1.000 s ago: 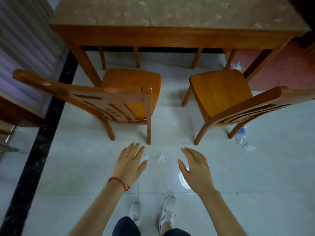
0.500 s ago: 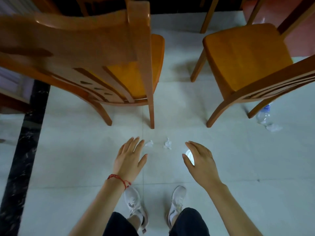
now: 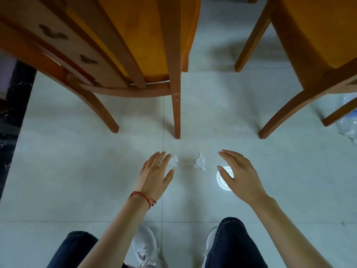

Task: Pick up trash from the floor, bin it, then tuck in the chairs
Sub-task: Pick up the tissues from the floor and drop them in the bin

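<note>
Pale grey floor tiles [image 3: 77,171] fill most of the frame, crossed by thin grout lines, with a black marble strip [image 3: 13,117] running down the left edge.

Just below centre, the left hand [image 3: 154,175] is spread flat with palm down and fingers apart, holding nothing; a red string bracelet [image 3: 144,197] circles its wrist. Its fingertips reach to a small crumpled white paper scrap [image 3: 173,160], which shows just beside the index finger; whether skin touches paper I cannot tell. To the right of that lies a second crumpled paper scrap [image 3: 200,162], sitting between the two hands and clear of both.

At centre right, the right hand [image 3: 239,176] is open and loosely cupped, thumb set apart from the fingers, empty. Under its thumb and palm shows a bright round white patch [image 3: 222,182] on the tile, partly covered; it may be a reflection of a lamp or a disc, I cannot say.

Along the bottom edge, dark blue trousers [image 3: 231,242] and two white sneakers [image 3: 144,246] point up the frame.

Above the hands, the left wooden chair [image 3: 135,45] fills the upper left, its back leg standing on the floor just above the first scrap. A right wooden chair [image 3: 309,45] takes the upper right corner. By its legs at the right edge lies a clear plastic bottle [image 3: 347,126], partly cut off.
</note>
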Available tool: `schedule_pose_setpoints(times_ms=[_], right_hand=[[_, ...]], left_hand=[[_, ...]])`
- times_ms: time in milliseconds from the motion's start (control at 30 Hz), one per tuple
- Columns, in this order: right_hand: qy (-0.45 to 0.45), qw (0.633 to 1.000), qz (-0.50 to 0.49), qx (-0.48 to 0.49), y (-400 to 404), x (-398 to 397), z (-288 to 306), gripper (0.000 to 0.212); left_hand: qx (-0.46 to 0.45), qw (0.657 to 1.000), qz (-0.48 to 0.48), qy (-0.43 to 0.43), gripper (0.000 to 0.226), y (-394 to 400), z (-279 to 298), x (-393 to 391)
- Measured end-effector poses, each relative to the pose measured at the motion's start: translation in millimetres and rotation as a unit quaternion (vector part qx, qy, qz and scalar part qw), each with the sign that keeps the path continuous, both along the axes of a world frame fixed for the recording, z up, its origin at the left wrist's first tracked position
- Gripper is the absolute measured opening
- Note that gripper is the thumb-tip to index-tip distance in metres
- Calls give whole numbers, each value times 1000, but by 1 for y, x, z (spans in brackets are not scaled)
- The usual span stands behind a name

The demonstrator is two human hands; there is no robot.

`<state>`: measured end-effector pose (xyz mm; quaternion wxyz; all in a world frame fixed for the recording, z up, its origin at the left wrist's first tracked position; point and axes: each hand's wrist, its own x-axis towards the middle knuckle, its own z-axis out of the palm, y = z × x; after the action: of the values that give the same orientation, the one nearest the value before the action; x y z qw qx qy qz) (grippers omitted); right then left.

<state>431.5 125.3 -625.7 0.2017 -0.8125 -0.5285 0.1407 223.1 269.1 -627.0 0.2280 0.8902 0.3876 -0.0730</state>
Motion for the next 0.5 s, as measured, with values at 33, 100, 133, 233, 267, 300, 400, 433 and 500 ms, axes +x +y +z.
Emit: schedule_pose_setpoints(times_ms=[33, 100, 133, 233, 267, 300, 400, 433, 500], right_hand=[[-5, 1000, 3, -2, 2, 3, -17, 46], [-12, 1000, 8, -3, 6, 8, -50, 46], [-15, 1000, 11, -1, 9, 11, -67, 45], [-13, 1000, 19, -5, 16, 15, -114, 47], [-8, 1000, 20, -11, 17, 16, -130, 47], [-1, 1000, 21, -14, 19, 17, -146, 48], [20, 999, 33, -11, 24, 17, -190, 50], [25, 999, 30, -10, 24, 17, -202, 50], [28, 999, 31, -2, 25, 15, -223, 50]], left_hand=[[-2, 1000, 9, -7, 62, 2, -17, 2], [-12, 1000, 23, -16, 50, 8, -52, 6], [-15, 999, 29, -25, 48, 10, -69, 8], [-30, 997, 56, -39, 47, 15, -123, 13], [-37, 996, 66, -43, 46, 17, -141, 14], [-43, 995, 75, -44, 46, 19, -160, 15], [-62, 992, 103, -30, 46, 26, -213, 15], [-68, 991, 113, -31, 47, 28, -227, 16], [-79, 987, 138, -32, 48, 31, -251, 16]])
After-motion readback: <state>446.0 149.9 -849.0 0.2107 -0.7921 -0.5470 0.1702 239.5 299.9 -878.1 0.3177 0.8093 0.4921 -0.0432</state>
